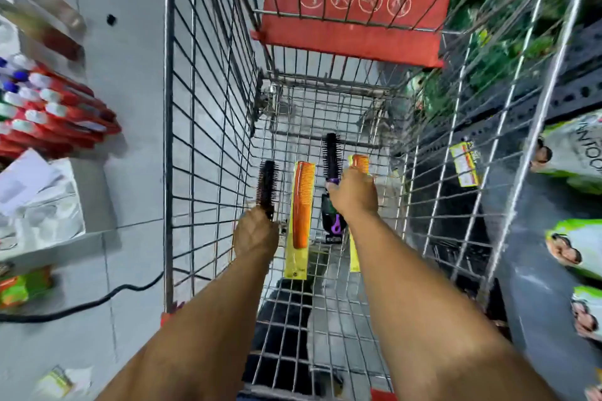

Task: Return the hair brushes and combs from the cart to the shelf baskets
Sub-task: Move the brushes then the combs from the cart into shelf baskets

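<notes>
The wire cart (208, 127) fills the middle of the view, its red child-seat flap (351, 39) folded at the far end; shelving with red-packaged goods (55, 107) stands at left and bagged goods (573, 146) at right, though no baskets can be identified. Both arms reach down to the cart floor, evidently to gather several items per trip. The orange comb (303, 202) on its yellow card lies flat on the mesh between the hands, untouched. The right hand (353, 194) is closed around a purple-handled round brush (331, 156) and appears to pin a second orange comb (360, 162) behind it. The left hand (255, 233) is clamped on the handle of a dark round brush (267, 184), bristles pointing far. A further dark packaged item (329, 208) lies beneath the right hand; it is too obscured to identify.
</notes>
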{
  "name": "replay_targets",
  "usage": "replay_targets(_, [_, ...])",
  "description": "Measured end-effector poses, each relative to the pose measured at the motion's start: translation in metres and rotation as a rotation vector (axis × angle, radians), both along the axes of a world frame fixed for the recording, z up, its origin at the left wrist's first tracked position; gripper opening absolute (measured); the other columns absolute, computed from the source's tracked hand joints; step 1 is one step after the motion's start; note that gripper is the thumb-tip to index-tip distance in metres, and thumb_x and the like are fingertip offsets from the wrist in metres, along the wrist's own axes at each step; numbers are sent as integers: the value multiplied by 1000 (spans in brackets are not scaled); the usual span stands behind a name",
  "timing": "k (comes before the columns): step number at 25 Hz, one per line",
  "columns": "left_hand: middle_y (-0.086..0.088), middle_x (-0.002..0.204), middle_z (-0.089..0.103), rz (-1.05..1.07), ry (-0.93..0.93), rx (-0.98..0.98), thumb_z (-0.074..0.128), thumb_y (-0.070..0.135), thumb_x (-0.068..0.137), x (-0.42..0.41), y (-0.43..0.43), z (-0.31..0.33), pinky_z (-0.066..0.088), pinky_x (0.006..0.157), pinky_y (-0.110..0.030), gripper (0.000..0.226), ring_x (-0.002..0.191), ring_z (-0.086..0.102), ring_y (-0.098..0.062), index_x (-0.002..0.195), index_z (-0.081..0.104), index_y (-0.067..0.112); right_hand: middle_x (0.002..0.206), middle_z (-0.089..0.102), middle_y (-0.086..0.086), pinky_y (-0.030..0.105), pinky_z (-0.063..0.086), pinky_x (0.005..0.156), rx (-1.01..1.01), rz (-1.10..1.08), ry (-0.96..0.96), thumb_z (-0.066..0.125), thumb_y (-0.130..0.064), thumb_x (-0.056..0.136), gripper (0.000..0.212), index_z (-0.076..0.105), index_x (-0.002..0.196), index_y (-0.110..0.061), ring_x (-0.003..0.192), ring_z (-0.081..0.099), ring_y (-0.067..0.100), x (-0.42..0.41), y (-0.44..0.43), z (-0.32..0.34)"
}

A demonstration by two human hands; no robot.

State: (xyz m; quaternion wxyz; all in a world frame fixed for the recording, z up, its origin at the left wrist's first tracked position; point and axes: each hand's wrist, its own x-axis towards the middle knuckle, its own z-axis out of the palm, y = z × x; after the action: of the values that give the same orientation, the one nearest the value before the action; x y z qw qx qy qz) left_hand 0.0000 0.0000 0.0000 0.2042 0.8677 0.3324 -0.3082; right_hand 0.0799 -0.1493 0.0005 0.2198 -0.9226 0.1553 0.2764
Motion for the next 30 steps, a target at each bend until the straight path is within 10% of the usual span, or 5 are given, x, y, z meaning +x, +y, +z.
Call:
replay_targets(19, [-16, 111, 62, 214, -2, -4, 65, 29, 85, 7, -9, -4, 51, 79, -35, 34, 92, 58, -28, 110, 56, 7, 82, 64, 6, 27, 43, 55, -25, -211, 56, 71, -31, 84, 26, 65, 90, -7, 65, 57, 24, -3, 0, 17])
replay_targets(30, [-8, 71, 70, 226, -462, -294, 80, 35, 67, 25, -5, 131, 49, 64, -29, 28, 71, 66, -26, 76, 71, 11, 67, 53, 2, 21, 34, 49, 11, -182, -88, 72, -44, 78, 32, 69, 86, -13, 52, 47, 19, -31, -13, 164])
